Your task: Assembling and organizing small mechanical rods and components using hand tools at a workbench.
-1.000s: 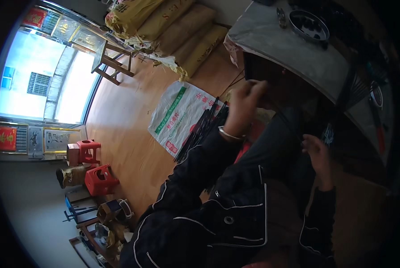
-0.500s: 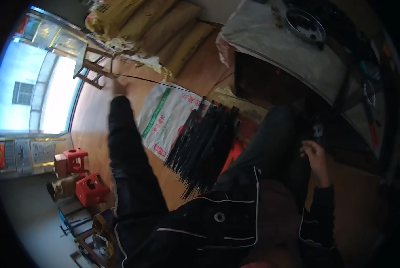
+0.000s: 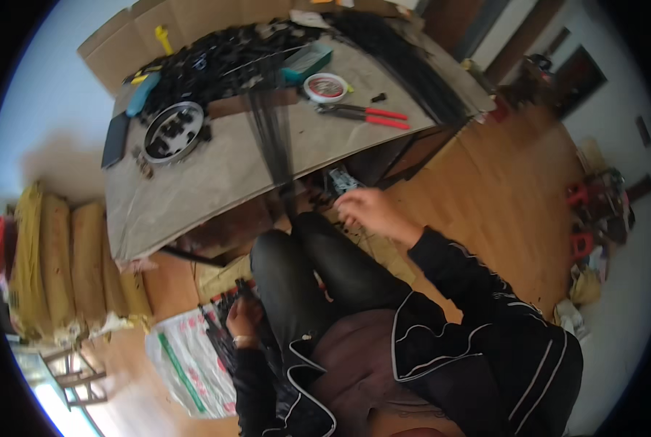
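Note:
Beside my left thigh, my left hand [image 3: 245, 317] is down at a pile of long black strips [image 3: 220, 331] lying on a white printed sack [image 3: 176, 364]. Its fingers are curled, and a dark piece shows just beyond them; what they grip is not clear. My right hand [image 3: 372, 213] is raised above my right knee with fingers pinched. It is close to a small metal device [image 3: 345, 182] under the table's front edge; anything in its fingertips is too small to make out. Between the hands, a bundle of thin black strips [image 3: 271, 138] hangs over the table's edge toward my knees.
The covered table [image 3: 216, 197] bears a heap of black parts [image 3: 216, 62], a round metal pan [image 3: 174, 132], red-handled pliers [image 3: 369, 115], a white tub [image 3: 325, 87], a green tray [image 3: 307, 64] and more long strips [image 3: 405, 69]. Full yellow sacks [image 3: 70, 262] stand left; a wooden stool [image 3: 78, 379] is lower left.
My view has swung from the floor at the left to the table. My left arm, stretched far out with a long strip, is drawn back beside my thigh. My right hand is now near the device.

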Available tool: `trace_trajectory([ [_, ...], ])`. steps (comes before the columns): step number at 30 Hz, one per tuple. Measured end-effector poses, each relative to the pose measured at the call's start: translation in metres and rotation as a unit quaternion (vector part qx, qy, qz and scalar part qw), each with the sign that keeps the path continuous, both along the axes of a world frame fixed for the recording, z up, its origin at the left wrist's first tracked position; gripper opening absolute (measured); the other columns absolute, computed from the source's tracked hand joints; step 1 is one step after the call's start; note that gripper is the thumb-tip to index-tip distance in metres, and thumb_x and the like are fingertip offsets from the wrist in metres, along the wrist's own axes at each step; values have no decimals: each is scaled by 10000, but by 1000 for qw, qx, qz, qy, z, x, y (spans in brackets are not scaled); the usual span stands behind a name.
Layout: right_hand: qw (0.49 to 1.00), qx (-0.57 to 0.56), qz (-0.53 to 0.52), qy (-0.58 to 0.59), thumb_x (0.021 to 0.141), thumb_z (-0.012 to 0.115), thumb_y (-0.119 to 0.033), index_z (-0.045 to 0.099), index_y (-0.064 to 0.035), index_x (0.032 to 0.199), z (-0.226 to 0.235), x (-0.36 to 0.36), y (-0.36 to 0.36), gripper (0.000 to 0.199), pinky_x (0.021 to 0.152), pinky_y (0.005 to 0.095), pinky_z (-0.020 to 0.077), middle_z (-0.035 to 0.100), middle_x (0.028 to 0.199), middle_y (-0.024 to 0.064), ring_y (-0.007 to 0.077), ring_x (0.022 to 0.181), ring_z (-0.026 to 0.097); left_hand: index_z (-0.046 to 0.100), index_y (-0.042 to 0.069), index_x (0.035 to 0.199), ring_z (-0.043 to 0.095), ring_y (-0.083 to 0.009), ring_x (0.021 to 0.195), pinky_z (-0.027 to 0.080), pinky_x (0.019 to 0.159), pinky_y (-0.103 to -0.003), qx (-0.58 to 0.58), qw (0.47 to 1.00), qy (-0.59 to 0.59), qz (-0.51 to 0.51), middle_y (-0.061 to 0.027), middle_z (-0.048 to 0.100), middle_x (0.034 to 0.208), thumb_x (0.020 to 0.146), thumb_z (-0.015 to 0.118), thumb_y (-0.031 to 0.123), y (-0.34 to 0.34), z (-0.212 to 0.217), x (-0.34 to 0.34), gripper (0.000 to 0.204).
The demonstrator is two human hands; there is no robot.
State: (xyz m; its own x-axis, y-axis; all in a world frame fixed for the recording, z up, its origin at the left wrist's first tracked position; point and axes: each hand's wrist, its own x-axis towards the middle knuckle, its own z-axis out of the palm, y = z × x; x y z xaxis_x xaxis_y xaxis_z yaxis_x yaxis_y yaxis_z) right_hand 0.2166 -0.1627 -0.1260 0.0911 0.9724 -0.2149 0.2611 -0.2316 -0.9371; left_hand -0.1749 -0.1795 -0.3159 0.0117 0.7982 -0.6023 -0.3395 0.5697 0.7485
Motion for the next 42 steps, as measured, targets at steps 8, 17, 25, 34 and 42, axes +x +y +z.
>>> trace_trajectory([
  [8, 986, 97, 129, 51, 813, 704, -105, 588, 40, 1091, -28, -46, 45, 334, 777, 271, 483, 619, 954, 39, 111, 837, 577, 653, -24, 1077, 635, -184, 881, 499, 769, -288, 445, 848, 254, -136, -116, 673, 973, 896, 620, 120, 93, 196, 114, 234],
  [17, 965, 151, 118, 178, 911, 564, -120, 593, 10, 864, -53, -79, 61, 141, 702, 274, 470, 609, 750, 33, 127, 713, 574, 644, -32, 895, 586, -126, 618, 484, 586, -284, 313, 910, 54, -267, -40, 614, 683, 864, 686, 155, 120, 186, 166, 194],
  [25, 956, 105, 130, 242, 930, 574, -128, 639, 6, 865, -51, -68, 57, 162, 692, 270, 498, 651, 745, 46, 126, 705, 618, 648, -9, 842, 579, -94, 596, 472, 583, -265, 450, 792, 395, -119, -49, 642, 637, 848, 701, 216, 111, 232, 164, 231],
  [34, 962, 92, 157, 202, 940, 600, -170, 657, 19, 932, -49, -66, 61, 197, 701, 282, 536, 674, 792, 65, 130, 749, 643, 485, -5, 1310, 603, -276, 1109, 460, 952, -365, 447, 855, -143, -220, -151, 626, 1178, 959, 561, 311, 196, 308, 187, 478],
  [42, 980, 86, 138, 113, 902, 652, -173, 641, 28, 976, -44, -53, 73, 214, 708, 282, 507, 668, 800, 71, 125, 749, 626, 566, -20, 1170, 680, -227, 859, 536, 819, -345, 446, 850, -99, -262, -101, 668, 924, 982, 525, 225, 176, 320, 198, 311],
])
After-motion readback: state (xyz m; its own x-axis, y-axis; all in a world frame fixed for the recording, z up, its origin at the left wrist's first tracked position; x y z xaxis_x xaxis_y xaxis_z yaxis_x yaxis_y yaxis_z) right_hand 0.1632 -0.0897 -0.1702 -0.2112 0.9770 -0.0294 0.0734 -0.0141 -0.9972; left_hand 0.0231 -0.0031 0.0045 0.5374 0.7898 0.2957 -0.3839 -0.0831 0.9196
